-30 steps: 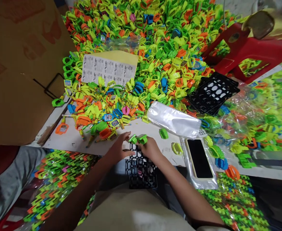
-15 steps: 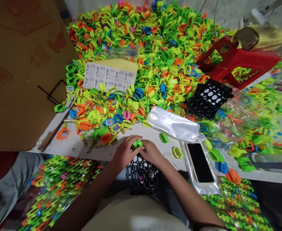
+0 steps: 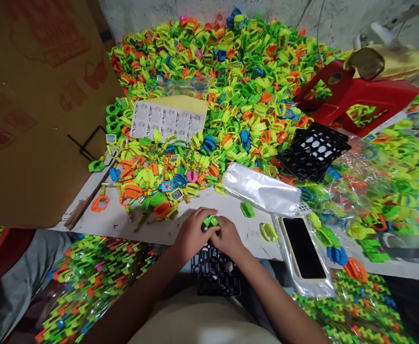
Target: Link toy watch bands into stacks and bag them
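Note:
At the table's front edge, my left hand (image 3: 194,234) is closed around a small green plastic piece (image 3: 209,221), fingers curled over its far side. My right hand (image 3: 227,235) meets it from the other side, its fingers pinched against the same piece. Below both hands, over my lap, lies a black lattice tray (image 3: 214,274) with a bit of pink showing through it; its top end is hidden by the hands. To the right, a single green piece (image 3: 247,209) and a yellow-green one (image 3: 267,232) rest on the white table (image 3: 231,204).
A large heap of coloured plastic watches (image 3: 238,95) covers the back. Around it are a label sheet (image 3: 168,117), clear bags (image 3: 261,188), black trays (image 3: 313,150), a phone (image 3: 304,248), a red stool (image 3: 374,95) and a cardboard box (image 3: 41,119).
The whole view has shifted slightly, so things sit a little lower and further right. Both hands stay together around the green piece, which appears slightly turned.

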Demonstrator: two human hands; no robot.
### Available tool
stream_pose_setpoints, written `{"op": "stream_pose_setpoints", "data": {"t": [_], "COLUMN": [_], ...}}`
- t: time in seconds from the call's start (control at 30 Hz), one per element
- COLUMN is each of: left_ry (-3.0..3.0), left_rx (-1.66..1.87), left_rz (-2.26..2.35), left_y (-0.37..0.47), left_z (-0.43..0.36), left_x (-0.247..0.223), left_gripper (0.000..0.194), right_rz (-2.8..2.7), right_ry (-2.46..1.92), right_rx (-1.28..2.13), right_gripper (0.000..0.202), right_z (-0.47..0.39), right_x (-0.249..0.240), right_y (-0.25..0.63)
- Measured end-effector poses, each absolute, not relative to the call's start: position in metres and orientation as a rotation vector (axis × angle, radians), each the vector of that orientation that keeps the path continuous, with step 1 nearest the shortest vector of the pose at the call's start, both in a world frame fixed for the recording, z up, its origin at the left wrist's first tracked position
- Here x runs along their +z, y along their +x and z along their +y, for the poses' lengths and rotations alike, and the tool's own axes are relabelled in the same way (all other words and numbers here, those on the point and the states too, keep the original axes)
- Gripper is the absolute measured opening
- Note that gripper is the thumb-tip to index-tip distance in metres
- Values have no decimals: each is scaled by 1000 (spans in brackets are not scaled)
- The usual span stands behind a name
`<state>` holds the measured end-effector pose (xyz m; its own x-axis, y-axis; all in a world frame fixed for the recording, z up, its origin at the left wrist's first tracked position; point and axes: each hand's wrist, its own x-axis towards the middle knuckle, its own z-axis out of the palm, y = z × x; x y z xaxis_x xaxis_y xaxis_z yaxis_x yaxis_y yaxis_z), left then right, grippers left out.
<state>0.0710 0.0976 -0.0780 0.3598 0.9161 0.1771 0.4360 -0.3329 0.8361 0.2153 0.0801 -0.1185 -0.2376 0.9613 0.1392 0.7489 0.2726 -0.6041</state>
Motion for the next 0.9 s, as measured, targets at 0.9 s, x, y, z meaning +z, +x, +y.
{"op": "stream_pose_setpoints", "data": {"t": [0.9], "left_ry": [2149], "left_rx": [632], "left_rz": [1077], "left_y": [6], "left_z": [116], "left_x": [-52], "left_gripper": [61], "right_rz": [-1986], "right_ry": [-1602], "right_rx": [801], "right_gripper": [16], "right_z": [145], "right_x": [-101], "right_y": [220]}}
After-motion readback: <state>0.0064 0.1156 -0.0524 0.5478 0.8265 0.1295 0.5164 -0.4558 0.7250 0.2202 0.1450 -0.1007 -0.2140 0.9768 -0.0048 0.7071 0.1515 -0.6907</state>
